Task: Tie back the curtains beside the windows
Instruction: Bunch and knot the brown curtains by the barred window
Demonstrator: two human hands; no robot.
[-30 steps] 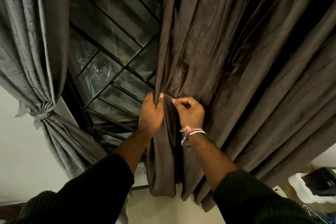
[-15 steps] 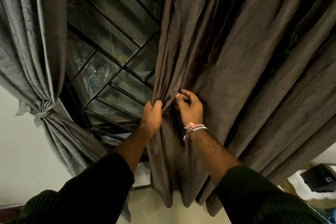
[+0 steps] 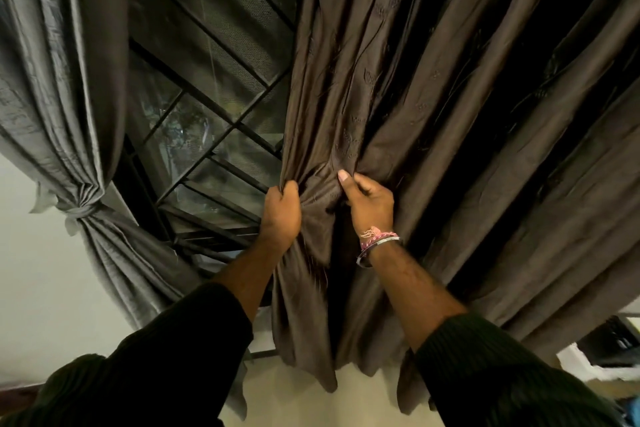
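Open gap before the window grille between grey curtain and brown curtain.

Creased, faintly glossy cloth curtain

Pale floor visible along the bottom centre of the frame, below the curtain hems. At the lower right edge, a white surface carries a dark object; details cannot be made out.
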